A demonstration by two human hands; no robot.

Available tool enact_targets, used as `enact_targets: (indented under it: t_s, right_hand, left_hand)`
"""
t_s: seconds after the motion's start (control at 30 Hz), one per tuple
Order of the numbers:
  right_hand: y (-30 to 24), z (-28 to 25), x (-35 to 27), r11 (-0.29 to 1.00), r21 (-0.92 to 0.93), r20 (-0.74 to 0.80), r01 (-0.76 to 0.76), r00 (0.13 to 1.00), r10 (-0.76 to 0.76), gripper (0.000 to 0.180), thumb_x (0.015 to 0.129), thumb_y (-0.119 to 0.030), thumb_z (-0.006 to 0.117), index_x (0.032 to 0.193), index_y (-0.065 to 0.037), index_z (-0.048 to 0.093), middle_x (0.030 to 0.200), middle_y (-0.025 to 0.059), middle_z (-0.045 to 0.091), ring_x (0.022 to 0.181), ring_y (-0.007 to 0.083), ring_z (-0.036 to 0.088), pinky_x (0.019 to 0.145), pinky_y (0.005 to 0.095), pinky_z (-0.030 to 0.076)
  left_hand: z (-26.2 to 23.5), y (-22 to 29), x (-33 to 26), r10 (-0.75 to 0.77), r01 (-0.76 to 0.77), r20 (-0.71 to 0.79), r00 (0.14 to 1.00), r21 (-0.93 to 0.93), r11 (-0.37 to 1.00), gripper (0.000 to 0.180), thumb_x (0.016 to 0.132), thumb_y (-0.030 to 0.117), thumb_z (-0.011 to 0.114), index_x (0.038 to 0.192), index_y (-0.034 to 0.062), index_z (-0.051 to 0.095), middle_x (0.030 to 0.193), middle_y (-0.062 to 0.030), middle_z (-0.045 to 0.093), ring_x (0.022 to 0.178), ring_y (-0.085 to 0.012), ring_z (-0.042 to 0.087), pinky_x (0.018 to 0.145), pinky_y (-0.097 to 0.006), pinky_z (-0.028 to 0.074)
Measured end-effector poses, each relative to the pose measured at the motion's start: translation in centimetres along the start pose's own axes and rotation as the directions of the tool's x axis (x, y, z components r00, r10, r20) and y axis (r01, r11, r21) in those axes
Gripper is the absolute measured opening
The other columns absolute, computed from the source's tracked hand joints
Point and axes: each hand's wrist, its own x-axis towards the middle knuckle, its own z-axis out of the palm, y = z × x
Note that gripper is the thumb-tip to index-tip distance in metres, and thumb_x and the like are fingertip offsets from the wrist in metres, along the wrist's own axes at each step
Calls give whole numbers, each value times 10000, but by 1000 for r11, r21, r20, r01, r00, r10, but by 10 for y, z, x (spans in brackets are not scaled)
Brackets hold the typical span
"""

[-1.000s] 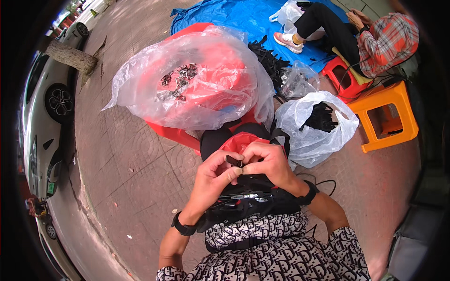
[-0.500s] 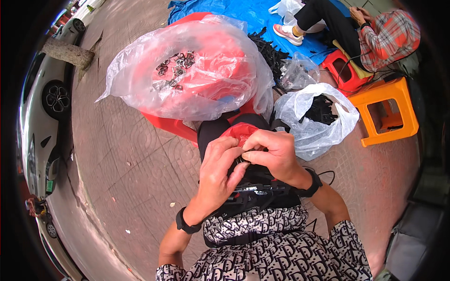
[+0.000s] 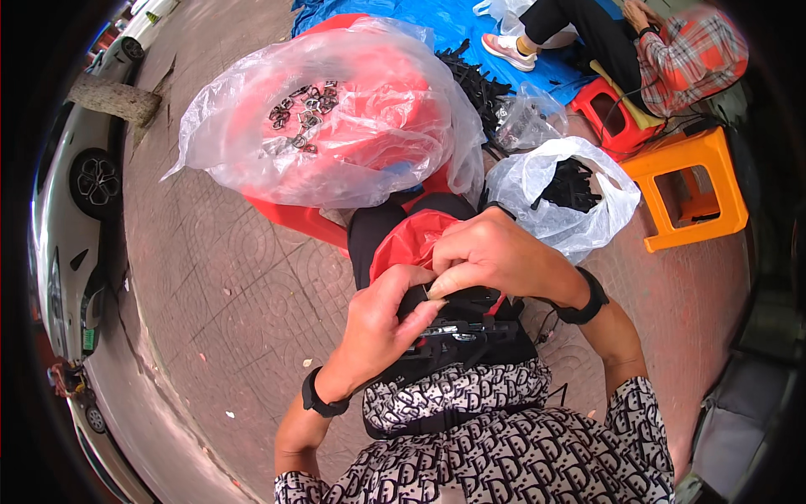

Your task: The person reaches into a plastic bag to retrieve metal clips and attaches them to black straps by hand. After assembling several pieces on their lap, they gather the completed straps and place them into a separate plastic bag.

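My left hand and my right hand meet fingertip to fingertip above my lap. Between them they pinch a short black strap; the fingers hide most of it, and any fitting on it is too small to make out. Under the hands a red bag or cloth lies across my black-clad legs. Small dark metal buckles lie scattered on a clear plastic sheet spread over a red surface in front of me.
A white plastic bag with black straps stands right of my knees. Beyond it are an orange stool, a red stool, a blue tarp and a seated person. Cars stand at left.
My right hand has turned, its wrist swinging right and its knuckles rising. My left hand has shifted slightly down and left. More of the red bag or cloth shows.
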Motion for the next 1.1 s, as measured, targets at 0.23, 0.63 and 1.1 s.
enact_targets:
  t_s: [0.23,0.63,1.1]
  right_hand:
    - [3,12,-7,694,574,312,-434,900,305,168,688,-138,619,594,-8,570,500,8,512,420,47,479,382,195,356]
    - [1,50,-25,248,927,185,-281,919,349,113,668,-75,612,607,13,573,528,57,550,421,83,506,391,176,379]
    - [4,35,-22,747,656,-92,-111,970,225,163,560,-47,694,590,23,550,552,78,537,491,161,522,449,261,368]
  left_hand:
    - [-5,-1,-1,138,-144,74,988,76,987,256,651,46,652,870,23,521,768,-79,566,638,-216,569,582,-266,456]
    - [-1,-9,-15,2,15,53,999,-318,948,195,704,31,590,888,31,528,749,-52,571,660,-106,551,578,-234,436]
    - [-5,11,-3,189,-169,-74,979,222,960,247,615,-53,572,851,22,574,771,-65,541,733,-221,511,653,-301,416]
